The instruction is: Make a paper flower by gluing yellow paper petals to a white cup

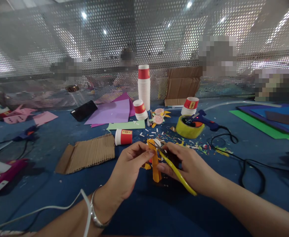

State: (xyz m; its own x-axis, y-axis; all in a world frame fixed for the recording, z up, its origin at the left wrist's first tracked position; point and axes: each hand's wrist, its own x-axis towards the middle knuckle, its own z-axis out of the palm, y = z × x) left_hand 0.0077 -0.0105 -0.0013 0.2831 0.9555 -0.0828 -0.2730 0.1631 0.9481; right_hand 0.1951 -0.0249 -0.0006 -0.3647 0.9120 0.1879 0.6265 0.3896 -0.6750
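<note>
My left hand [131,168] pinches a folded strip of orange paper [155,169] near its upper end. In my right hand [184,159] is a pair of scissors with yellow handles [175,169]; the dark blades point up and left across the top of the strip. Fingertips of the right hand also come close to the strip's edge, and I cannot tell whether they touch it. Behind the strip, a white round piece [155,142] and some orange scraps [146,166] are partly hidden by the hands.
A red and white paper cup [124,137] lies beside corrugated cardboard [90,153]. Farther back are a tall cup stack [144,89], purple paper [109,110] and a phone [83,111]. At right, a blue glue gun [206,120] rests on a yellow tape roll [190,130], its cord trailing.
</note>
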